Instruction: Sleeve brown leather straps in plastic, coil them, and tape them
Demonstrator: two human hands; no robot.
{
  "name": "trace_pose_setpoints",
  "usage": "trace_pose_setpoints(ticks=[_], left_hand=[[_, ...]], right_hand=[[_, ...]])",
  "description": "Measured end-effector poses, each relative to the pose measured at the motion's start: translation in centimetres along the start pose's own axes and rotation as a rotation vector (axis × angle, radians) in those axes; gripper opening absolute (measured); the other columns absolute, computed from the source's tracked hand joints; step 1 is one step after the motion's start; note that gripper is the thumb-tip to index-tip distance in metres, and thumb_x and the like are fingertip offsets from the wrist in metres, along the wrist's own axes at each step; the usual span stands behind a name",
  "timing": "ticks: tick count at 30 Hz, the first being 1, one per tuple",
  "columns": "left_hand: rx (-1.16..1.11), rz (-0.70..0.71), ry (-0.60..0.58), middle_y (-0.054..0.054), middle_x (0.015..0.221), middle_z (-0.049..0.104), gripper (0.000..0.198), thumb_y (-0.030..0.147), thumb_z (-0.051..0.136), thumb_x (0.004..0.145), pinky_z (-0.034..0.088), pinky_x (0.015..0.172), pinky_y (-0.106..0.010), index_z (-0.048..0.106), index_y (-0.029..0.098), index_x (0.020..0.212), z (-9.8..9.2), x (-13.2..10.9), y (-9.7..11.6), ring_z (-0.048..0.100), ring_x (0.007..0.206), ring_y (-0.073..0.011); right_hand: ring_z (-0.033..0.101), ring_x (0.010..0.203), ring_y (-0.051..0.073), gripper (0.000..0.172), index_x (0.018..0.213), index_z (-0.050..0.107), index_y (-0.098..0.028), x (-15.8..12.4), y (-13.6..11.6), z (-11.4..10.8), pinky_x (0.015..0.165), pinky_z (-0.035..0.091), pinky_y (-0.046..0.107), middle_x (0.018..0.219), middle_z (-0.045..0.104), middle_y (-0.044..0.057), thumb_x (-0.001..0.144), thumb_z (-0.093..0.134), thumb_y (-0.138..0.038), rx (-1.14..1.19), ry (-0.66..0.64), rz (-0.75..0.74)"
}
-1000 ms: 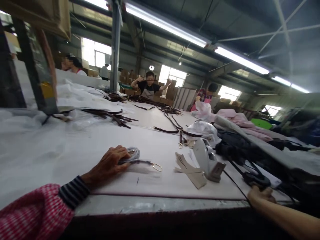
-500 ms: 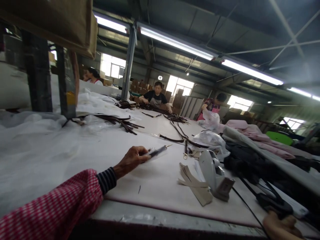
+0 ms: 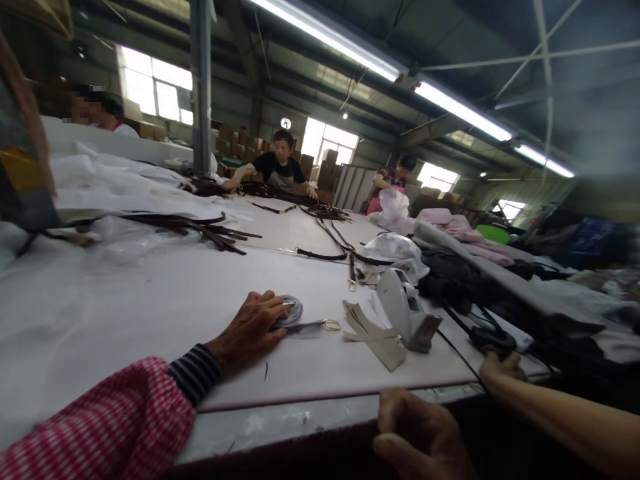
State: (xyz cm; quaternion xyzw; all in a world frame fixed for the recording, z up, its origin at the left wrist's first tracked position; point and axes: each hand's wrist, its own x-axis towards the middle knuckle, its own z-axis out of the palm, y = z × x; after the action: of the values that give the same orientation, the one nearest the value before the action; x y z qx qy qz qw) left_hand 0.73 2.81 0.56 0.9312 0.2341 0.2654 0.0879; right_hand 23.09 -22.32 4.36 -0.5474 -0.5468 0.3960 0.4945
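My left hand (image 3: pixel 255 327), in a red checked sleeve with a striped cuff, curls over a plastic-wrapped strap (image 3: pixel 294 311) on the white tabletop. A gold-coloured clasp (image 3: pixel 331 325) sticks out to the right of the wrapping. My fingers partly cover the bundle. At the bottom, in front of the table edge, is my right hand (image 3: pixel 417 433) with fingers curled in; what it holds, if anything, is hidden. Beige strips (image 3: pixel 380 340) lie beside a grey-white tape dispenser (image 3: pixel 405 307) to the right of the clasp.
From the right, another person's hand (image 3: pixel 500 367) reaches to a black item (image 3: pixel 493 340). Dark straps (image 3: pixel 325 253) lie mid-table, with more under a metal post. A co-worker (image 3: pixel 280 170) leans over the far side. Plastic bags (image 3: pixel 395 253) and dark fabric crowd the right.
My left hand has lowered the wrapped strap onto the table, and its clasp now lies flat. My right hand has come into view at the bottom. The whole view has swung right.
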Motion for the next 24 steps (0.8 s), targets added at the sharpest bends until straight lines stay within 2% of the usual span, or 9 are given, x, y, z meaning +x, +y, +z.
trace_pose_setpoints(ticks=[2, 4, 8, 10, 13, 16, 20, 24], left_hand=[[-0.013, -0.007, -0.004, -0.004, 0.092, 0.067, 0.005, 0.018, 0.062, 0.084, 0.032, 0.083, -0.039, 0.064, 0.021, 0.088, 0.1, 0.0, -0.2, 0.057, 0.094, -0.0255], [-0.027, -0.023, 0.006, -0.004, 0.090, 0.067, 0.004, 0.020, 0.064, 0.083, 0.033, 0.083, -0.039, 0.065, 0.022, 0.086, 0.3, 0.0, -0.5, 0.058, 0.091, -0.0255], [-0.082, -0.082, 0.022, -0.004, 0.088, 0.069, 0.005, 0.026, 0.065, 0.082, 0.035, 0.083, -0.039, 0.069, 0.024, 0.083, 0.4, 0.1, -1.1, 0.059, 0.089, -0.0264], [-0.183, -0.172, 0.052, -0.004, 0.089, 0.069, 0.012, 0.034, 0.066, 0.080, 0.037, 0.081, -0.038, 0.071, 0.023, 0.084, 0.1, 0.3, -1.2, 0.060, 0.087, -0.0269], [-0.488, -0.435, 0.125, -0.003, 0.082, 0.067, 0.033, 0.053, 0.069, 0.078, 0.039, 0.071, -0.033, 0.074, 0.022, 0.088, -0.7, 0.7, -1.3, 0.058, 0.077, -0.0235], [-0.826, -0.647, 0.185, -0.001, 0.076, 0.064, 0.046, 0.061, 0.075, 0.071, 0.038, 0.063, -0.027, 0.075, 0.018, 0.088, -1.3, 0.9, -1.2, 0.053, 0.071, -0.0186], [-1.057, -0.700, 0.202, 0.000, 0.073, 0.062, 0.046, 0.057, 0.082, 0.068, 0.036, 0.056, -0.023, 0.074, 0.015, 0.084, -1.1, 0.8, -1.0, 0.049, 0.065, -0.0136], [-1.205, -0.729, 0.164, 0.000, 0.071, 0.061, 0.044, 0.054, 0.083, 0.071, 0.033, 0.052, -0.022, 0.073, 0.013, 0.086, -1.2, 0.6, -0.3, 0.047, 0.059, -0.0114]], right_hand=[[0.038, 0.055, 0.011, 0.045, 0.065, 0.048, -0.021, 1.0, 0.1, -0.3, 0.054, 0.033, 0.026, 0.059, 0.043, -0.004, 0.081, 0.075, -0.053, -0.154, 0.074, 0.065], [0.039, 0.058, 0.012, 0.044, 0.065, 0.046, -0.021, 2.5, 0.3, -1.4, 0.056, 0.033, 0.026, 0.061, 0.045, -0.004, 0.083, 0.072, -0.051, -0.360, 0.150, 0.063], [0.050, 0.065, 0.016, 0.031, 0.071, 0.050, -0.021, 6.1, 1.1, -5.5, 0.063, 0.039, 0.028, 0.069, 0.055, -0.001, 0.090, 0.066, -0.039, -0.797, 0.360, -0.037], [0.057, 0.071, 0.018, 0.022, 0.078, 0.054, -0.020, 7.7, 1.4, -7.5, 0.069, 0.042, 0.029, 0.077, 0.062, 0.003, 0.095, 0.061, -0.033, -1.013, 0.410, -0.032], [0.064, 0.084, 0.019, 0.009, 0.098, 0.062, -0.019, 9.3, 1.6, -8.9, 0.079, 0.045, 0.030, 0.101, 0.069, 0.007, 0.098, 0.054, -0.021, -1.207, 0.309, -0.006], [0.065, 0.097, 0.020, 0.018, 0.107, 0.066, -0.021, 10.1, 1.8, -8.5, 0.081, 0.045, 0.029, 0.112, 0.068, 0.006, 0.094, 0.057, -0.013, -1.270, 0.102, -0.013], [0.065, 0.094, 0.021, 0.008, 0.096, 0.067, -0.019, 10.8, 2.0, -7.5, 0.076, 0.044, 0.028, 0.105, 0.066, 0.007, 0.094, 0.060, -0.017, -1.347, -0.093, -0.010], [0.064, 0.095, 0.020, 0.015, 0.094, 0.066, -0.018, 11.7, 2.4, -7.5, 0.077, 0.043, 0.028, 0.107, 0.066, 0.008, 0.098, 0.052, -0.014, -1.390, -0.146, -0.032]])
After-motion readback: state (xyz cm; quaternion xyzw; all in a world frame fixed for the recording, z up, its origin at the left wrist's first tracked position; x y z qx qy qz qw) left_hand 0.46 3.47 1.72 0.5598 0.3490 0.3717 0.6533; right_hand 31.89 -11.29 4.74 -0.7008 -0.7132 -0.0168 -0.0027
